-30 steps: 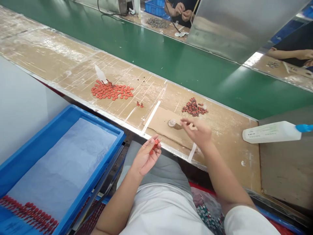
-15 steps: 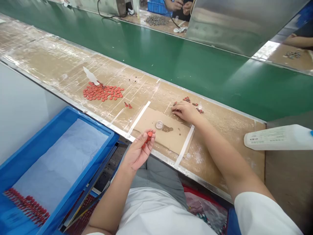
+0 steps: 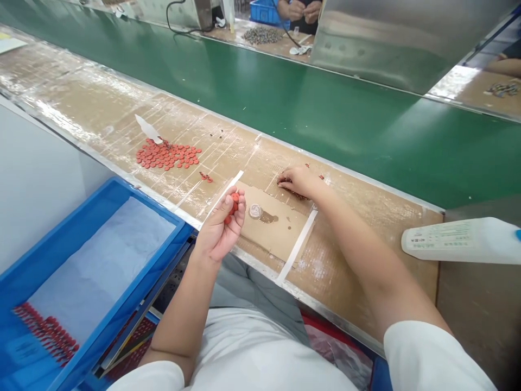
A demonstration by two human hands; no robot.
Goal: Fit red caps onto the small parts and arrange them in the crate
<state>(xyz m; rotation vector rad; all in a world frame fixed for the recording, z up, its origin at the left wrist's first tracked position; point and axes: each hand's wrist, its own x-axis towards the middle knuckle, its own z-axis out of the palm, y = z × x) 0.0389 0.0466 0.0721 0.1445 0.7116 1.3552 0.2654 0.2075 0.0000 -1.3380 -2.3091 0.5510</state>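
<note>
The right hand (image 3: pixel 302 182), over the cardboard (image 3: pixel 271 241) near the clear cup (image 3: pixel 255 210) a second ago, is now down at the small parts (image 3: pixel 300 196) on the desk (image 3: pixel 342 288), so the work seems to be at that pile. Its bent fingers cover much of the pile; whether they grip one, I cannot tell. The left hand's (image 3: pixel 220 231) fingers curl closed around red pieces (image 3: pixel 235 199), which lie against the palm side, near the cup.
</note>
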